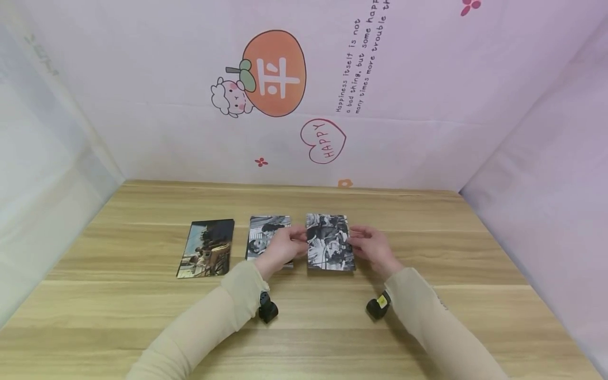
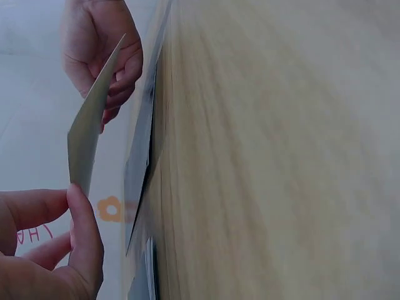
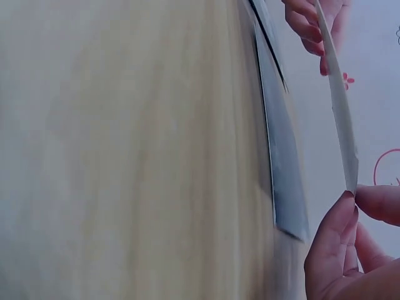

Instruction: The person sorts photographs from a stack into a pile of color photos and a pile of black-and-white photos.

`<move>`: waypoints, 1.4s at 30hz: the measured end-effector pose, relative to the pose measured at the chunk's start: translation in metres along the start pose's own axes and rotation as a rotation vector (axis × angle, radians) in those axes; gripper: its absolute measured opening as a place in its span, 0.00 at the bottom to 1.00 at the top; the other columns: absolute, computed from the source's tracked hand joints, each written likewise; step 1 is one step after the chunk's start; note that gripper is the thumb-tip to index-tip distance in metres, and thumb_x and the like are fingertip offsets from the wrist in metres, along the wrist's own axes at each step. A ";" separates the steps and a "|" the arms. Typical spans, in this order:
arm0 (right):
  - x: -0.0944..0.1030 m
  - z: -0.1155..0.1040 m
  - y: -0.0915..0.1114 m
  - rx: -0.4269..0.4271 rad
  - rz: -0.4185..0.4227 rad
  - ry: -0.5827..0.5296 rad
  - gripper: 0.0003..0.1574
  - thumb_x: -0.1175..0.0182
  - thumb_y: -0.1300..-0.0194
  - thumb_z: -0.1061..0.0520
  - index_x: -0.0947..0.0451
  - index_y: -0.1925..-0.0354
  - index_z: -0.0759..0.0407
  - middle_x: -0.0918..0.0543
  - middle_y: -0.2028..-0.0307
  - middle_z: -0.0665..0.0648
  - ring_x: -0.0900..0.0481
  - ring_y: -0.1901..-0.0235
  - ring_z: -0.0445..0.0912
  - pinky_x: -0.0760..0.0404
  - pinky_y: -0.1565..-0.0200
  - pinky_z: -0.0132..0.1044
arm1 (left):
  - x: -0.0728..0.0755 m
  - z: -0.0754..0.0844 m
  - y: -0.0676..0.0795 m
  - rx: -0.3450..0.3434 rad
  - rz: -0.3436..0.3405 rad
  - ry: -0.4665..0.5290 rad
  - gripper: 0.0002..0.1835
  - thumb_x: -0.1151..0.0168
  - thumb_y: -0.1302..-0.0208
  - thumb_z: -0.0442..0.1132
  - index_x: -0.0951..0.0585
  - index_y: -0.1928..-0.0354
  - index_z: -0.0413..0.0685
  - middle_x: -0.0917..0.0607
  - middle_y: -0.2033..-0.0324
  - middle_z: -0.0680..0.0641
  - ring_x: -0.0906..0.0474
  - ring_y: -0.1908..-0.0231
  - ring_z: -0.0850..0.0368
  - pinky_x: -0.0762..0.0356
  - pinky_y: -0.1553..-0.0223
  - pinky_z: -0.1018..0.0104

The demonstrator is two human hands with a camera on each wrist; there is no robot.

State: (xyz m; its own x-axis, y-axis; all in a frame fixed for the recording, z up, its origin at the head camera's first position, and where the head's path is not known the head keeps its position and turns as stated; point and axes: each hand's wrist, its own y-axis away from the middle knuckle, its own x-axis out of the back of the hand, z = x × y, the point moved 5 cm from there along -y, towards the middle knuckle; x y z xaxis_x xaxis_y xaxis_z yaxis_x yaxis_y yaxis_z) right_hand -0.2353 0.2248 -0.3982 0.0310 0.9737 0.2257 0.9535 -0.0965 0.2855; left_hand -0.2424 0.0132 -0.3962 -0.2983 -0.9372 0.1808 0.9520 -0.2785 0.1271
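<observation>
A black-and-white photo card [image 1: 330, 243] is held above the table between my two hands. My left hand [image 1: 282, 245] pinches its left edge with thumb and fingertip. On the opposite edge, my right hand [image 1: 375, 248] pinches it between thumb and fingers. The wrist views show the card's pale back [image 2: 90, 128] tilted off the tabletop. Beneath it in the right wrist view lies another photo card [image 3: 281, 144], hidden from the head view. Partly covered by my left hand is a second black-and-white photo [image 1: 258, 240], flat on the table.
A colour photo [image 1: 206, 248] lies farther left, with a dark edge showing under it. The wood-grain table [image 1: 313, 327] ends at a printed cloth backdrop [image 1: 404, 148], and cloth walls rise on both sides. A small black camera is strapped at each wrist.
</observation>
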 end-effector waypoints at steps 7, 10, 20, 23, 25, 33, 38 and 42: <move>-0.015 -0.006 0.005 0.022 -0.003 0.006 0.30 0.43 0.37 0.68 0.34 0.37 0.67 0.25 0.48 0.64 0.23 0.56 0.44 0.21 0.46 0.40 | 0.014 0.001 0.005 0.007 0.031 0.001 0.27 0.44 0.43 0.22 0.29 0.39 0.33 0.20 0.57 0.39 0.22 0.62 0.57 0.17 0.57 0.65; -0.022 -0.010 0.005 0.027 -0.009 -0.022 0.29 0.43 0.38 0.69 0.32 0.38 0.67 0.23 0.53 0.60 0.23 0.59 0.41 0.19 0.48 0.38 | 0.021 -0.001 0.008 0.014 0.039 0.009 0.26 0.44 0.42 0.22 0.29 0.39 0.33 0.21 0.57 0.39 0.21 0.61 0.57 0.17 0.56 0.64; -0.053 -0.023 0.007 0.058 -0.033 -0.009 0.29 0.41 0.39 0.69 0.30 0.39 0.65 0.22 0.61 0.55 0.21 0.60 0.42 0.18 0.50 0.39 | 0.055 -0.008 0.018 -0.005 0.041 -0.040 0.27 0.45 0.43 0.23 0.31 0.38 0.31 0.22 0.55 0.36 0.19 0.59 0.53 0.17 0.58 0.66; -0.064 -0.027 0.007 0.078 -0.044 -0.003 0.28 0.41 0.39 0.69 0.29 0.40 0.65 0.22 0.62 0.55 0.21 0.62 0.42 0.18 0.51 0.39 | 0.065 -0.008 0.023 0.005 0.037 -0.080 0.28 0.46 0.41 0.25 0.32 0.36 0.33 0.22 0.52 0.36 0.20 0.54 0.50 0.18 0.57 0.66; -0.071 -0.030 0.006 0.086 -0.049 -0.004 0.28 0.40 0.40 0.69 0.29 0.40 0.65 0.22 0.62 0.55 0.21 0.63 0.42 0.17 0.52 0.39 | 0.073 -0.007 0.026 0.007 0.046 -0.122 0.27 0.45 0.40 0.26 0.31 0.36 0.34 0.22 0.51 0.35 0.20 0.52 0.47 0.19 0.57 0.64; -0.095 -0.040 0.001 0.103 -0.067 0.042 0.29 0.39 0.40 0.68 0.28 0.40 0.63 0.21 0.58 0.59 0.20 0.61 0.45 0.16 0.56 0.37 | 0.100 -0.006 0.033 0.021 0.078 -0.252 0.27 0.42 0.40 0.29 0.30 0.36 0.38 0.21 0.50 0.36 0.21 0.52 0.45 0.18 0.57 0.61; -0.108 -0.043 -0.003 0.090 -0.082 0.077 0.29 0.39 0.41 0.69 0.28 0.40 0.63 0.21 0.54 0.63 0.18 0.61 0.47 0.16 0.58 0.35 | 0.112 -0.010 0.033 0.046 0.066 -0.248 0.28 0.43 0.40 0.27 0.31 0.36 0.35 0.23 0.49 0.35 0.22 0.51 0.45 0.17 0.58 0.62; -0.116 -0.043 -0.006 0.076 -0.093 0.109 0.29 0.39 0.41 0.70 0.29 0.40 0.64 0.21 0.54 0.64 0.18 0.62 0.48 0.15 0.59 0.34 | 0.117 -0.015 0.030 0.059 0.049 -0.232 0.28 0.43 0.40 0.27 0.32 0.36 0.33 0.24 0.48 0.34 0.23 0.50 0.45 0.18 0.58 0.64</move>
State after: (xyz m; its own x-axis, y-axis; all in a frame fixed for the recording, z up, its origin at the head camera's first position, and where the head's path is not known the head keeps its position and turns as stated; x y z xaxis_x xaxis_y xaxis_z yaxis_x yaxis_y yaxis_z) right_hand -0.2571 0.1038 -0.3860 -0.0871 0.9492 0.3024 0.9708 0.0128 0.2394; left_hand -0.2474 -0.1084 -0.3858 -0.2666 -0.8739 0.4066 0.9619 -0.2149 0.1687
